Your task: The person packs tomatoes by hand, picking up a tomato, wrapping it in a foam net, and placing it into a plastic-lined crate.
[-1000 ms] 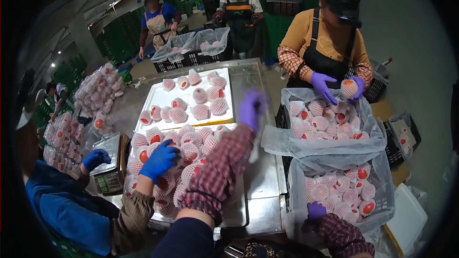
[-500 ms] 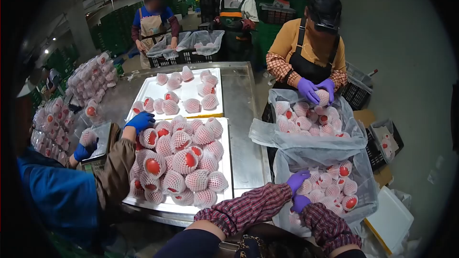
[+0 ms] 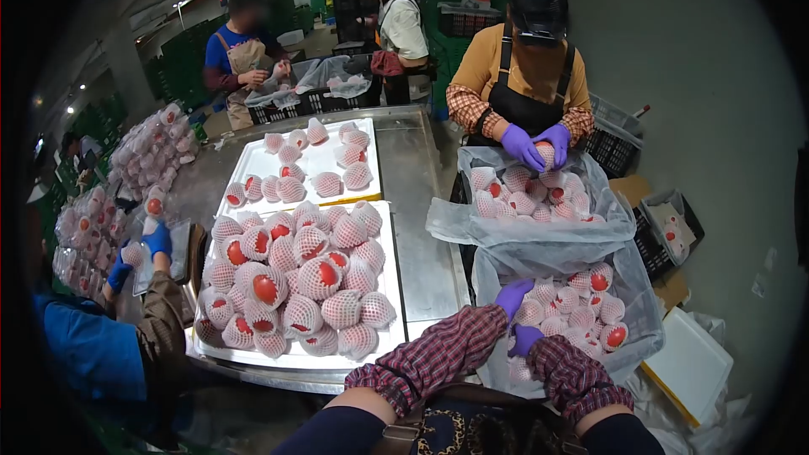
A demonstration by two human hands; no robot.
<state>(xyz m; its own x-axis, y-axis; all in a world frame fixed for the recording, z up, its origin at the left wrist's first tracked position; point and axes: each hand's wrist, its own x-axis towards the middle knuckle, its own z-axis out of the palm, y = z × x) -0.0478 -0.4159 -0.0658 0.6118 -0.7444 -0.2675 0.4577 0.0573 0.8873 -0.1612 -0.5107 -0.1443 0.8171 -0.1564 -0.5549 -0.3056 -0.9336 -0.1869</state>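
Observation:
My left hand, in a purple glove, reaches over the left side of a plastic-lined crate with its fingers bent beside a red fruit in a white foam net. Just below, my right hand, also purple-gloved, is curled in with its fingers closed toward the same fruit. Their inner sides are partly hidden, and I cannot tell how firmly each hand grips. More netted red fruits fill the crate to the right of my hands. Plaid sleeves cover both my forearms.
A white foam tray heaped with netted fruit lies on the metal table, a second tray behind it. Across from me, a person's purple-gloved hands hold a fruit over another lined crate. Blue-gloved hands work at left.
My hands stay at the crate's left side with little movement. The blue-gloved hand at left has left the fruit tray. My view has shifted slightly.

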